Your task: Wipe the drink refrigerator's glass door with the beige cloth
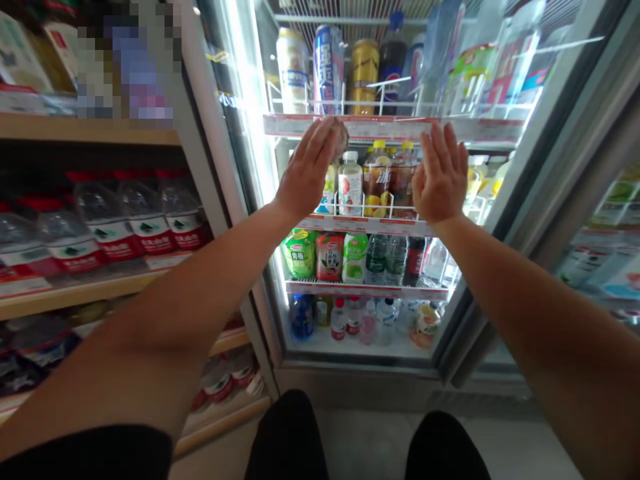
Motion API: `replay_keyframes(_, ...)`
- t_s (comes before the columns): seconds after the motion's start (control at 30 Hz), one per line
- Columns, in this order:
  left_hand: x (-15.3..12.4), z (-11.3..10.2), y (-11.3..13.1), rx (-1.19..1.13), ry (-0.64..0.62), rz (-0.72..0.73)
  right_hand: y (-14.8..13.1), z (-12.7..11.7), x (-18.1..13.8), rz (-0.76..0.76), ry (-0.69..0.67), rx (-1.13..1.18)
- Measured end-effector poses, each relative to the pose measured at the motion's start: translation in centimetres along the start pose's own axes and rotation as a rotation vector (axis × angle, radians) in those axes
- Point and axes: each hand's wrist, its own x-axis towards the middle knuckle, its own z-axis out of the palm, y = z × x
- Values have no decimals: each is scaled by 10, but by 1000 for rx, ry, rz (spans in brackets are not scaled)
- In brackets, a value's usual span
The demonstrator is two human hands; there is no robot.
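My left hand (307, 170) is raised before a lit drinks cooler, fingers stretched out and close together. A small brownish patch (343, 135) shows at its fingertips; I cannot make out what it is. Level with it on the right is my right hand (441, 175), open, fingers up and slightly apart. Between the hands stand a white-capped bottle (351, 183) and yellow-capped bottles of dark tea (377, 175) on a cooler shelf. Whether either hand touches glass cannot be told.
Cans (327, 70) and tall bottles fill the upper shelf; pouches (301, 255) and more bottles (338, 320) stand lower. At left, wooden shelves (100, 299) hold red-capped water bottles (145, 223). A metal door frame (465, 343) runs along the right. My knees (290, 433) are below.
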Motion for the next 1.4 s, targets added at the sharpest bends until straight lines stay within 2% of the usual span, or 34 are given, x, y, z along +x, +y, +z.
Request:
replay_keyframes(0.07, 3, 2, -2, 11, -28, 14, 0, 0, 0, 9, 12, 1)
replay_keyframes(0.2, 20, -1, -13, 66, 90, -86, 2, 6, -1, 5, 43, 11)
replay_keyframes(0.27, 21, -1, -6, 79, 111, -130, 3, 8, -2, 4, 59, 10)
replay_keyframes(0.4, 14, -1, 24, 75, -52, -6, 3, 7, -2, -22, 49, -33)
replay_keyframes(0.47, 20, -3, 27, 81, -91, 54, 2, 4, -1, -26, 30, -39)
replay_keyframes(0.6, 46, -3, 13, 111, 91, -30, 0, 1, -1, -12, 14, -8)
replay_keyframes(0.67, 48, 3, 12, 76, 130, -82, 0, 0, -1, -5, 7, 4)
replay_keyframes(0.8, 28, 14, 31, -32, -29, -28, -1, 0, -1, 8, -6, 18)
replay_keyframes(0.9, 28, 9, 35, -30, -132, 48, -1, -1, -1, 6, -22, 8)
replay_keyframes(1.03, 47, -3, 24, 63, -40, -56, -2, -3, -1, 4, -28, -25)
replay_keyframes(1.1, 47, -1, 27, 84, 19, -111, -2, -3, -1, 5, -28, -15)
replay_keyframes(1.23, 34, 15, 50, 20, -41, -9, -3, -2, -1, 4, -27, -5)
replay_keyframes(1.3, 38, 20, 54, -11, -71, 34, -3, -3, -1, 10, -32, -7)
replay_keyframes(1.4, 61, 21, 47, 46, 46, -39, -3, -3, -1, 19, -34, 8)
